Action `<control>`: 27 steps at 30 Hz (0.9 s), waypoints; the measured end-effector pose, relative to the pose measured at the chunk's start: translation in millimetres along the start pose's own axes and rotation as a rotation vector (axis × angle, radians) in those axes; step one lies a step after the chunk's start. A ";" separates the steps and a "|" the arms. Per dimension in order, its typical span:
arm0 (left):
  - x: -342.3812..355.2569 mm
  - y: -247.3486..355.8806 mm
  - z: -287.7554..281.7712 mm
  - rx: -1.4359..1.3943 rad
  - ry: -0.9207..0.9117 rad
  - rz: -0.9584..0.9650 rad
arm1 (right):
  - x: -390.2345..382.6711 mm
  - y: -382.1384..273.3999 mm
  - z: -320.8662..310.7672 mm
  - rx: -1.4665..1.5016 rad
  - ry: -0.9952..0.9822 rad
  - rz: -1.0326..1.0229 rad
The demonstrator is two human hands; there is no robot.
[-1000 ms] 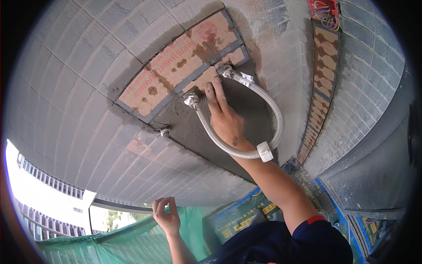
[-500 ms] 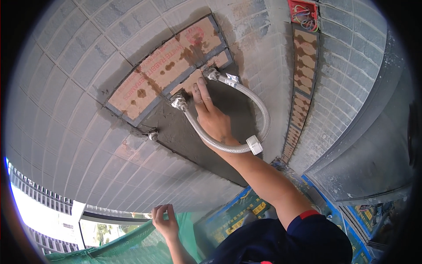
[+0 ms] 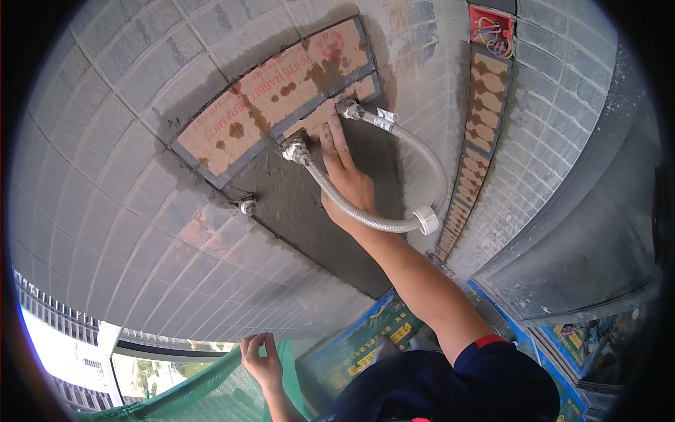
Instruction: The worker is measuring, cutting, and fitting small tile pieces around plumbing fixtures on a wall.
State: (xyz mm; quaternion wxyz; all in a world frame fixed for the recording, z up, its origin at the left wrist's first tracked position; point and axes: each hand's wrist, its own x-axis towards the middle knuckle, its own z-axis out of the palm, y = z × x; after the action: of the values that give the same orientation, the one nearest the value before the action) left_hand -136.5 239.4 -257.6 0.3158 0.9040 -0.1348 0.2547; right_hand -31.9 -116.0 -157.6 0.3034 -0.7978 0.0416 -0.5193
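My right hand [image 3: 350, 181] reaches up to the wall, two fingers stretched out side by side with their tips on a small brown tile piece [image 3: 309, 122]. That piece sits between two metal valve fittings, the left fitting [image 3: 295, 150] and the right fitting [image 3: 349, 109]. A braided hose [image 3: 341, 204] loops from one fitting to the other, hanging across my right wrist, with a white plastic collar [image 3: 426, 220] at its low end. Wet grey mortar [image 3: 295, 204] covers the wall below the tile. Lower down, my left hand [image 3: 261, 362] is raised, fingers loosely bent and apart, nothing visible in it.
A long brown tile panel [image 3: 271, 95] is set above the fittings. A smaller metal fitting [image 3: 247, 206] projects at left. On the right run a brown tile strip [image 3: 478, 126] and a red box with wires [image 3: 492, 32]. Green netting [image 3: 211, 394] hangs by the window.
The view has shifted a little, so the wall sits slightly higher and further right. My right fingers stay on the small tile piece; the hose loop hangs slightly further right.
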 end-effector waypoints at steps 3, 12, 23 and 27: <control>-3.2 -8.1 3.0 -0.067 -0.017 -0.037 | -4.7 -0.1 1.9 0.047 0.006 -0.001; -21.2 -23.0 50.3 -0.245 -0.418 -0.038 | -110.2 73.3 3.1 0.178 -0.022 0.199; -93.7 -95.2 131.3 -0.359 -1.007 0.374 | -742.3 108.5 -315.2 -1.169 -0.787 1.708; -95.0 -80.6 153.9 -0.290 -1.051 0.216 | -826.0 69.2 -387.5 -0.766 -0.737 1.758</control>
State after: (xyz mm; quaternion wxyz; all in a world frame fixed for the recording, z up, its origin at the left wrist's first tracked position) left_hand -125.4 210.4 -453.1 0.2994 0.8378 -0.3997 -0.2206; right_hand -723.3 -28.0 -750.5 0.2955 -0.6386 0.6782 0.2118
